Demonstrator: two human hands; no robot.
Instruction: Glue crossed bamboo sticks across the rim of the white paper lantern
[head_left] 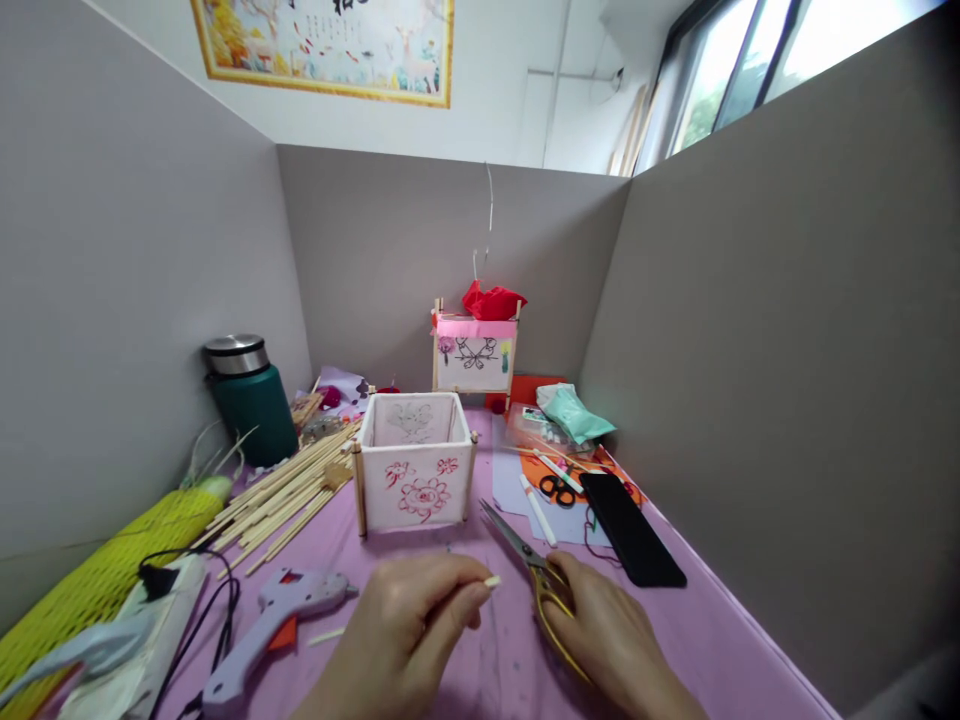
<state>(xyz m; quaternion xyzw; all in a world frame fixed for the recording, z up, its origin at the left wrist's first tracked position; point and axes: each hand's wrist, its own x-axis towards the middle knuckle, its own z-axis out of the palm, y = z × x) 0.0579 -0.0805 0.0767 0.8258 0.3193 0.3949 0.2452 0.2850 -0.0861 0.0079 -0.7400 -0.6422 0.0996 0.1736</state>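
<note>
Thumb and forefinger of my left hand (420, 620) pinch a small pale piece (492, 581), whose tip sticks out between them. My right hand (600, 620) is closed around the gold handles of a pair of scissors (517, 540). The blades lie close together and point away to the left. Just beyond my hands stands a white square box frame (420, 480) with red flower drawings and wooden corner sticks. Left of my left hand is a lilac glue gun (281, 620), with a thin pale stick (325, 636) beside it.
At the left lie wooden sticks (292, 490), a green bottle (251, 400), yellow netting (105, 570) and a power strip (135, 640). A decorated lantern (476, 355) is at the back. A phone (634, 530), black scissors (557, 490) and markers (538, 510) lie at the right, beside the grey partition (772, 330).
</note>
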